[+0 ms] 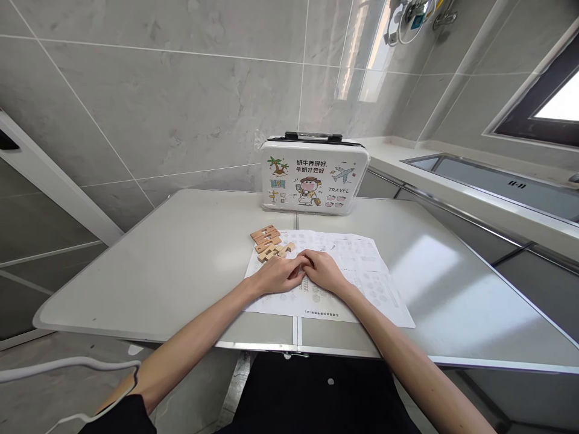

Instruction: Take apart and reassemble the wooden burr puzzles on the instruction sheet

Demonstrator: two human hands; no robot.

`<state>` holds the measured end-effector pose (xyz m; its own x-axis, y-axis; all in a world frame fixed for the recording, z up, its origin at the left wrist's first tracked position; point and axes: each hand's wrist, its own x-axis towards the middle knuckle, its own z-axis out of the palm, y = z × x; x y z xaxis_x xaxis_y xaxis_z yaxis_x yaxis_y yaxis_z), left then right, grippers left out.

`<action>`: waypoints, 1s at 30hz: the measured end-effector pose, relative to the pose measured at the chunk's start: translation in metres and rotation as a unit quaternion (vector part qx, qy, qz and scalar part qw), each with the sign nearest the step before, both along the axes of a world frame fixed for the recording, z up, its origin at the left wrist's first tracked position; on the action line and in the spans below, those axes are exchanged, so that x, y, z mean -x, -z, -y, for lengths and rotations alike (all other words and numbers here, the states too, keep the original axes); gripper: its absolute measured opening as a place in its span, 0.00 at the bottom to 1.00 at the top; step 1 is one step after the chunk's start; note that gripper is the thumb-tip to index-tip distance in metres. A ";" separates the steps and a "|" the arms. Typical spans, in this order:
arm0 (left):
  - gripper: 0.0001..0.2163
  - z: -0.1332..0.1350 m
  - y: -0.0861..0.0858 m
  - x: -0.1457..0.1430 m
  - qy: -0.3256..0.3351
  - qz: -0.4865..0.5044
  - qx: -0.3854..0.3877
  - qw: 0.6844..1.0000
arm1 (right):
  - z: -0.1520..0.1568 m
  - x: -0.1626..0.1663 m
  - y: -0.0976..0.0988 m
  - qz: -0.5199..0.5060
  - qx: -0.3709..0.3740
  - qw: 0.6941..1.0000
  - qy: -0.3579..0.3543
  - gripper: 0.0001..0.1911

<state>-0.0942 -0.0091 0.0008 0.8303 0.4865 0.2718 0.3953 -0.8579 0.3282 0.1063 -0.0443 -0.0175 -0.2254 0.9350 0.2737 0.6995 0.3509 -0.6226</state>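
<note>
Grey tiled wall point(158, 108) behind, with pipe fittings point(416, 12) high up; dark-framed window point(520, 123) at right, above a pale ledge point(389, 149) with a sink point(488, 184) set in it; pale tabletop point(181, 247), seam down its middle from the near edge, glare on its right half; white case point(312, 178) upright by the far edge, across the seam, black handle on top, cartoon figure, palm trees, plane and "TRAVEL" printed on its face, clear wrap around it.

Printed sheet point(384, 301) lies flat between case and near edge, straddling the seam, mostly on the right half; small line drawings all over, too fine to read; wooden pieces sit left of the seam by the sheet's far left corner; brown slotted pieces point(266, 235) on the far side, partly off the paper, pale notched blocks point(275, 250) bunched just nearer the near edge.

Left hand point(281, 274) and right hand point(320, 268) meet over the sheet near the seam, fingers curled in and touching; can't tell if anything is held between them; left hand just beside the pale blocks, contact unclear; both forearms come in over the near edge; black sleeve point(120, 416) on the left arm, white cable point(67, 361) crossing in front of it; black clothing point(316, 404) below the near edge.
</note>
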 end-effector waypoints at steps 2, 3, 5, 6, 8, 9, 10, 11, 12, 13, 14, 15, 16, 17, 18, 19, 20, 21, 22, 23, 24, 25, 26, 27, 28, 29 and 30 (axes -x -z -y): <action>0.12 0.000 0.000 0.000 0.002 0.002 0.000 1.000 | 0.000 0.000 0.000 0.002 0.000 1.000 -0.001 0.16; 0.12 0.000 0.000 0.000 0.003 0.002 0.001 1.000 | 0.000 0.000 0.000 0.003 0.000 1.000 -0.001 0.16; 0.12 0.000 -0.001 0.000 0.005 0.003 0.001 1.000 | -0.001 0.000 0.000 0.003 0.000 1.000 -0.002 0.16; 0.12 0.000 -0.001 0.000 0.004 0.003 0.001 1.000 | -0.001 0.000 0.000 0.003 -0.001 1.000 -0.002 0.16; 0.12 0.000 -0.001 0.000 0.003 0.003 0.000 1.000 | -0.001 -0.001 0.001 0.003 -0.002 1.000 -0.002 0.16; 0.12 0.000 -0.001 0.000 0.003 0.003 0.000 1.000 | -0.001 -0.001 0.001 0.004 -0.002 1.000 -0.003 0.16; 0.12 0.000 -0.001 0.000 0.003 0.002 0.000 1.000 | -0.001 -0.001 0.001 0.004 -0.002 1.000 -0.003 0.16; 0.12 0.000 -0.001 0.000 0.003 0.002 0.001 1.000 | -0.001 -0.001 0.002 0.005 -0.001 1.000 -0.003 0.16; 0.12 0.000 0.000 0.000 0.003 0.002 0.001 1.000 | -0.001 -0.001 0.002 0.005 -0.001 1.000 -0.002 0.16; 0.12 0.000 0.000 0.000 0.003 0.002 0.001 1.000 | -0.001 -0.001 0.002 0.005 -0.001 1.000 -0.002 0.16; 0.12 0.000 0.000 0.000 0.004 0.003 0.000 1.000 | -0.001 -0.001 0.002 0.004 -0.001 1.000 -0.002 0.16; 0.12 0.000 0.000 0.000 0.004 0.003 0.001 1.000 | -0.001 -0.001 0.002 0.004 -0.002 1.000 -0.002 0.16; 0.12 0.000 0.000 0.000 0.004 0.004 0.001 1.000 | -0.001 -0.001 0.002 0.003 -0.002 1.000 -0.002 0.16; 0.12 0.000 0.001 0.000 0.004 0.004 0.001 1.000 | -0.001 -0.001 0.002 0.003 -0.003 1.000 -0.003 0.16; 0.12 0.000 0.001 0.000 0.005 0.004 0.001 1.000 | -0.001 -0.001 0.002 0.003 -0.003 1.000 -0.003 0.16; 0.12 0.000 0.001 0.000 0.005 0.004 -0.001 1.000 | -0.001 -0.001 0.002 0.003 -0.003 1.000 -0.003 0.16; 0.12 -0.001 0.001 0.000 0.005 0.004 -0.002 1.000 | -0.001 -0.001 0.002 0.002 -0.003 1.000 -0.003 0.16; 0.12 -0.001 0.001 0.000 0.005 0.003 -0.003 1.000 | -0.001 -0.001 0.002 0.002 -0.004 1.000 -0.003 0.16; 0.12 -0.001 0.001 0.000 0.005 0.003 -0.004 1.000 | -0.001 -0.001 0.002 0.002 -0.004 1.000 -0.002 0.16; 0.12 0.000 0.001 0.000 0.004 0.003 -0.004 1.000 | -0.001 -0.001 0.002 0.003 -0.004 1.000 -0.001 0.16; 0.12 0.000 0.000 0.000 0.004 0.003 -0.005 1.000 | -0.001 -0.001 0.002 0.004 -0.005 1.000 -0.001 0.16; 0.12 0.000 0.000 0.000 0.004 0.002 -0.005 1.000 | -0.001 -0.001 0.002 0.005 -0.005 1.000 -0.001 0.16; 0.12 0.000 0.000 0.000 0.003 0.002 -0.004 1.000 | -0.002 -0.001 0.003 0.006 -0.005 1.000 -0.001 0.16; 0.12 0.000 0.000 0.000 0.003 0.002 -0.003 1.000 | -0.001 -0.001 0.003 0.005 -0.006 1.000 -0.001 0.16; 0.12 0.000 0.000 0.000 0.002 0.001 -0.001 1.000 | -0.001 -0.001 0.003 0.005 -0.006 1.000 -0.002 0.16; 0.12 0.000 0.000 0.000 0.002 0.000 0.000 1.000 | -0.001 -0.001 0.003 0.005 -0.007 1.000 -0.002 0.16; 0.12 0.000 0.000 0.000 0.002 0.000 0.002 1.000 | -0.001 -0.001 0.003 0.004 -0.007 1.000 -0.002 0.16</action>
